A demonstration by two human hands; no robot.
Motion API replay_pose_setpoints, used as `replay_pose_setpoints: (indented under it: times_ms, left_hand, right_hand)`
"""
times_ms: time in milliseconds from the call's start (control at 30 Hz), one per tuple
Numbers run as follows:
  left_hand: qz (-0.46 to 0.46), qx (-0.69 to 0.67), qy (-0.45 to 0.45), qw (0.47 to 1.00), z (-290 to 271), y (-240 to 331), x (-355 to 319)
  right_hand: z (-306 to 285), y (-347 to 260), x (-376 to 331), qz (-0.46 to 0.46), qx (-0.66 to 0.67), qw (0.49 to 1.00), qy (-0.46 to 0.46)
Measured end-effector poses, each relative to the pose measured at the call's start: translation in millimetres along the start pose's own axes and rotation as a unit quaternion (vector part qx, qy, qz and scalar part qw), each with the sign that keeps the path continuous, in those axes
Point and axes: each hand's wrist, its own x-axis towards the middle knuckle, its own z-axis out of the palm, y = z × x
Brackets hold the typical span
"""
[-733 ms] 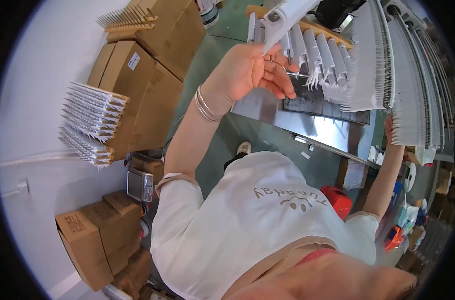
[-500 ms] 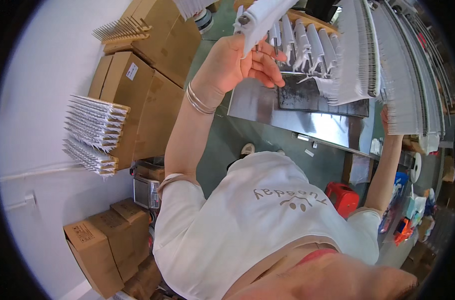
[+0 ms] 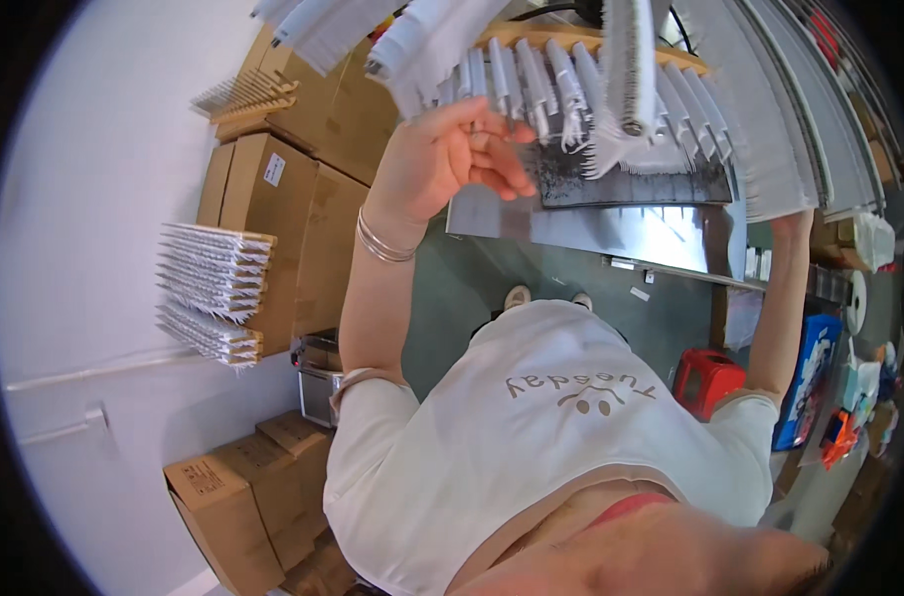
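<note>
My left hand [image 3: 462, 159] is raised at the upper middle, its fingers loosely bent and apart, with nothing seen in them. Just above it hang white cloth-like strips [image 3: 422, 50] wrapped on rods. Beside its fingertips, a row of narrow white wrapped pieces [image 3: 536, 84] hangs from a wooden rack [image 3: 551, 38]. A white fringed strip [image 3: 629, 60] hangs down in front of that row. My right hand [image 3: 792, 224] is at the lower edge of large hanging white fringed sheets [image 3: 770, 119]; its fingers are hidden behind them.
A metal table [image 3: 611, 230] bears a dark speckled mat [image 3: 636, 191]. Cardboard boxes [image 3: 273, 219] stand on the left by wooden spiked racks with white material [image 3: 214, 288]. A red plastic stool [image 3: 708, 379] and a blue package [image 3: 808, 382] are at the right.
The hanging white strips have shifted across the view, and the one that covered my left hand is now above it. My left hand has moved slightly left and down.
</note>
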Motion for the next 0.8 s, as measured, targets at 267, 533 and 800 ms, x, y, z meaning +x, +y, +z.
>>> replay_pose_setpoints:
  times_ms: [267,533,800]
  left_hand:
    - [0.002,-0.062,0.001,0.998,-8.2,-27.4,-3.0]
    - [0.051,-0.055,-0.026,0.997,-16.1,-20.6,2.9]
    - [0.085,-0.016,-0.023,0.996,6.0,-26.9,-2.4]
  right_hand:
    - [18.9,-1.4,-5.1,0.018,-0.015,1.0,0.005]
    - [35.2,-3.0,-21.0,0.012,-0.005,0.999,0.03]
    - [12.4,7.8,-0.8,-0.001,0.052,0.999,-0.008]
